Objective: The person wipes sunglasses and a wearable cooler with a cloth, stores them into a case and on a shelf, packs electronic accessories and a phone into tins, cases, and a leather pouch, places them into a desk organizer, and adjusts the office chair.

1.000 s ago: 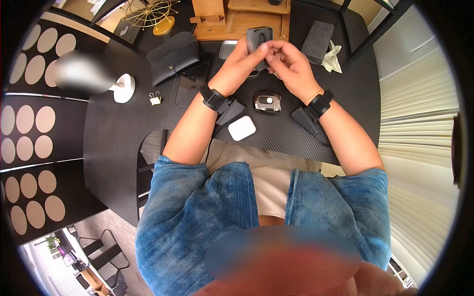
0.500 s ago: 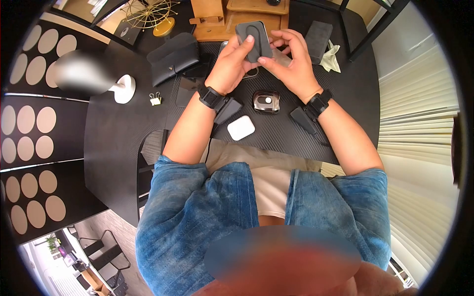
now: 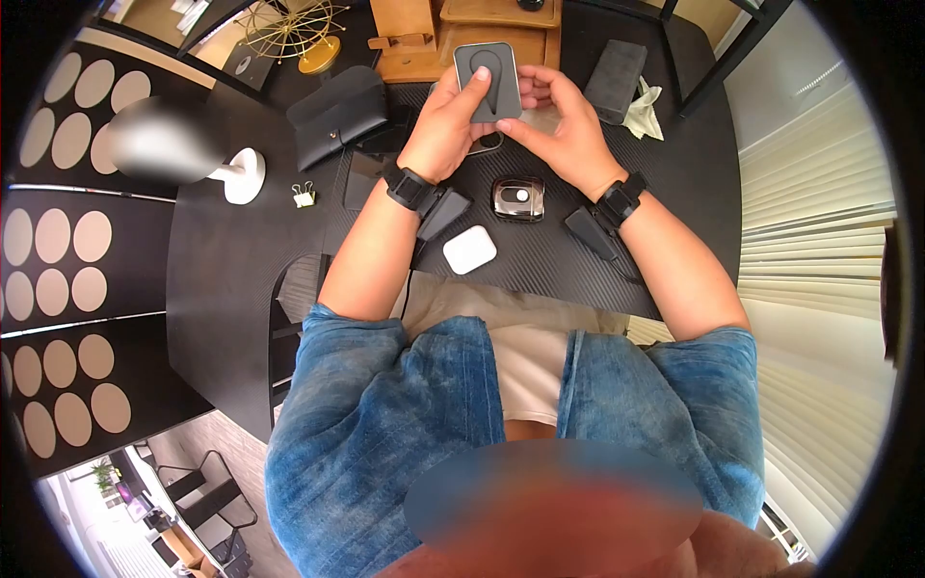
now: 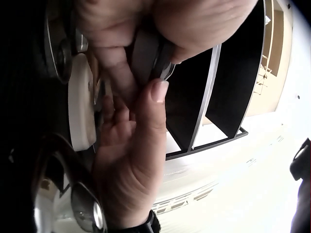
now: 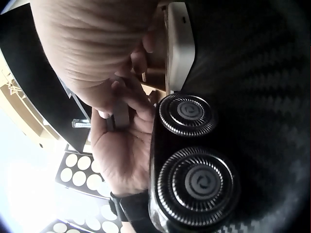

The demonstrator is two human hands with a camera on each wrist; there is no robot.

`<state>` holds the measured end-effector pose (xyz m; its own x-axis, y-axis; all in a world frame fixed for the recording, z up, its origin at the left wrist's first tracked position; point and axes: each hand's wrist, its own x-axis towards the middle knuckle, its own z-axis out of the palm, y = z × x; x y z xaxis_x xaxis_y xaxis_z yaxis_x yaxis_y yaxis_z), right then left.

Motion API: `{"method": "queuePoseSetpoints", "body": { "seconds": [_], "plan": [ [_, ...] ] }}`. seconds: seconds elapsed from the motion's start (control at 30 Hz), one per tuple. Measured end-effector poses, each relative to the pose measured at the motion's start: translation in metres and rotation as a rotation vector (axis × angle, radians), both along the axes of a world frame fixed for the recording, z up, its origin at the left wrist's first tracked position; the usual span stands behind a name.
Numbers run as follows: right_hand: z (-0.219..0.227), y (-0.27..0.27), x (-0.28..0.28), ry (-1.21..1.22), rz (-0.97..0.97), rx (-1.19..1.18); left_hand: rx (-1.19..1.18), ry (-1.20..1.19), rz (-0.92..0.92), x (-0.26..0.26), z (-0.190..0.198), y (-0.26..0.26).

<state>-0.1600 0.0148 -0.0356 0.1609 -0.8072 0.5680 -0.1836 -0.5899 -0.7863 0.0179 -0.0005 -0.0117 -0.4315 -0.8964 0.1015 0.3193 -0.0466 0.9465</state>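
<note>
Both hands are raised over the desk. In the head view the left hand (image 3: 445,125) grips a flat grey rounded block (image 3: 501,96), which has a dark loop-shaped outline on its face. The left thumb lies across that face and the other fingers go behind. At the block's lower right corner is the thumb of the right hand (image 3: 568,130), its loosely curled fingertips right at the side edge. Each wrist view shows the block (image 4: 146,56) edge-on. Below the hands lies a glossy dark shaver (image 3: 518,198); two round shaving heads (image 5: 200,180) fill the right wrist view's foreground.
A white rounded case (image 3: 470,250) lies left of the shaver. Farther left are a binder clip (image 3: 303,195), a black pouch (image 3: 337,120) and a white lamp (image 3: 244,175). Behind the hands stands a wooden organiser (image 3: 409,58); a dark grey case (image 3: 615,82) and pale cloth (image 3: 643,114) lie right.
The block has turned from nearly edge-on to face up and shifted left. The right fingers have loosened from it to its side edge, while the left thumb has slid onto its face.
</note>
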Motion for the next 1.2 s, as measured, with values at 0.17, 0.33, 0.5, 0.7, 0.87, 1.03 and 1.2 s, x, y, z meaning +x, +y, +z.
{"method": "queuePoseSetpoints", "body": {
  "seconds": [0.17, 0.33, 0.5, 0.7, 0.87, 1.03, 1.2],
  "plan": [
    [-0.002, -0.001, 0.001, -0.066, 0.03, 0.036, -0.004, 0.022, -0.031, 0.003, -0.003, -0.001],
    [-0.007, -0.002, 0.002, -0.1, 0.024, 0.073, -0.033, 0.053, -0.097, 0.005, -0.007, -0.003],
    [-0.011, -0.003, 0.001, -0.116, 0.036, 0.101, -0.046, 0.04, -0.139, 0.007, -0.003, -0.001],
    [-0.009, -0.002, 0.0, -0.178, 0.072, 0.135, 0.004, 0.088, -0.15, 0.007, 0.001, 0.0],
    [-0.007, -0.001, -0.001, -0.129, 0.044, 0.094, -0.007, 0.068, -0.222, 0.011, 0.002, -0.001],
    [-0.008, -0.001, 0.0, -0.143, 0.055, 0.109, -0.048, 0.016, -0.193, 0.01, 0.0, 0.001],
    [-0.005, 0.0, 0.001, -0.152, 0.06, 0.114, -0.061, 0.025, -0.188, 0.008, -0.001, 0.0]
  ]
}}
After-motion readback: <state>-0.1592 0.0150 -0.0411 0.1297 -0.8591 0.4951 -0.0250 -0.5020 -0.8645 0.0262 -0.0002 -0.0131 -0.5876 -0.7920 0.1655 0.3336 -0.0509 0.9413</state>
